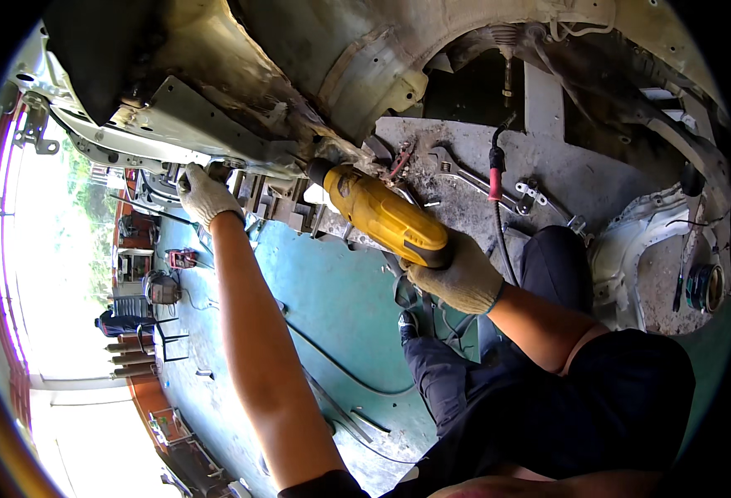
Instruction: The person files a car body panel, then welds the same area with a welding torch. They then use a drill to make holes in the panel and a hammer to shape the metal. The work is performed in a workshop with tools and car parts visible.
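My right hand, in a pale work glove, is wrapped round the grip of a yellow power drill. The drill's black chuck points up and left at the scorched, bare metal of a car body. Whether its tip touches the metal cannot be made out. Farther left, my left arm is stretched out. My gloved left hand is closed over the lower metal edge of the body, its fingertips partly hidden.
Right of the drill, a grey metal surface bears an adjustable wrench, a clamp and a red-and-black welding torch with its cable. Cables trail over the green floor. Gas cylinders and a chair stand at far left.
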Motion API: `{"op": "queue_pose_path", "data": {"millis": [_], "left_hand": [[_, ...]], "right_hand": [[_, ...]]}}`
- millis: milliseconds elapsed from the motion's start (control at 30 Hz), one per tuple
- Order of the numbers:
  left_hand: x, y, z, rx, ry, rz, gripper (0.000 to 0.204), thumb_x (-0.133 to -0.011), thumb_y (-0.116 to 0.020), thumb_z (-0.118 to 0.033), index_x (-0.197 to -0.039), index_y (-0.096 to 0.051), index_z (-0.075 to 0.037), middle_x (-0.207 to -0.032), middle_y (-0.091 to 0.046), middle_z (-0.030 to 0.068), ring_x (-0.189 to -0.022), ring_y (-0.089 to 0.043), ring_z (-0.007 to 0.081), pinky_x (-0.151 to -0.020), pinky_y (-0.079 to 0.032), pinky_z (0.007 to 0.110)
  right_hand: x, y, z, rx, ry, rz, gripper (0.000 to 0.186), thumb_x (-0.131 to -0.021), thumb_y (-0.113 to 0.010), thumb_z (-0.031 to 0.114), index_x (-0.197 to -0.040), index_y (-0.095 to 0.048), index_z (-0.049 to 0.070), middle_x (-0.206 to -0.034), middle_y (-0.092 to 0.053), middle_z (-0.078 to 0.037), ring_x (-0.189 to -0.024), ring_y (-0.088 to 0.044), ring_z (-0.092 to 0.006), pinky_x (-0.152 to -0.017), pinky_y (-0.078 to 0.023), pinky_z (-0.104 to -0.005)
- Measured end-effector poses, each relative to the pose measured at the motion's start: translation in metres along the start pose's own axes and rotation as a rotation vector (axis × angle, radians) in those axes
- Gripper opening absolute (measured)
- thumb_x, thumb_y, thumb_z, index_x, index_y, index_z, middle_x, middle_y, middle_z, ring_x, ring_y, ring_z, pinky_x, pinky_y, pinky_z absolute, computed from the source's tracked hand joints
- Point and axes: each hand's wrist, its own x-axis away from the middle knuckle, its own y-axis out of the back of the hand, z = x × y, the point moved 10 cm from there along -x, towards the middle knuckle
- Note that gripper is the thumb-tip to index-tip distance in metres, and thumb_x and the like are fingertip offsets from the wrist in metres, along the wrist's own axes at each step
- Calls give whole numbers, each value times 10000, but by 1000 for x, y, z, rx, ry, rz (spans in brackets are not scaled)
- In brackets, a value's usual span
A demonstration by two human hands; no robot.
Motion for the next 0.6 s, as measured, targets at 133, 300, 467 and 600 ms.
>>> {"op": "queue_pose_path", "data": {"millis": [133, 300, 467, 600], "left_hand": [[2, 4, -8, -29, -64, -58, 345, -993, -586, -304, -1082, -629, 26, -938, -702, 136, -712, -700, 208, -636, -579, 333], [-1, -4, 4, 159, 16, 13, 367, -990, -598, -311, -1093, -631, 40, -942, -686, 127, -704, -676, 206, -649, -575, 342], [1, 2, -2, 27, -25, -40, 390, -992, -602, -322, -1119, -630, 45, -956, -693, 138, -728, -673, 200, -649, -566, 341], [4, 4, -6, -36, -47, -62, 413, -993, -602, -331, -1140, -628, 54, -979, -703, 155, -743, -687, 207, -661, -581, 348]], "right_hand": [[-2, 2, 5, 4, 41, 2, 373, -890, -676, 6, -1259, -628, -8, -1046, -726, -78, -872, -692, -114, -781, -571, -269], [1, 0, -9, -342, -108, 69, 373, -865, -661, -12, -1237, -632, -20, -1013, -716, -71, -841, -698, -143, -752, -583, -286], [-3, 1, -4, -162, -29, 53, 371, -882, -665, 16, -1251, -629, -10, -1042, -731, -86, -896, -718, -166, -818, -583, -312], [0, 7, 23, 273, 234, -53, 388, -882, -684, 47, -1263, -621, 4, -1061, -743, -114, -964, -731, -194, -883, -569, -330]]}}
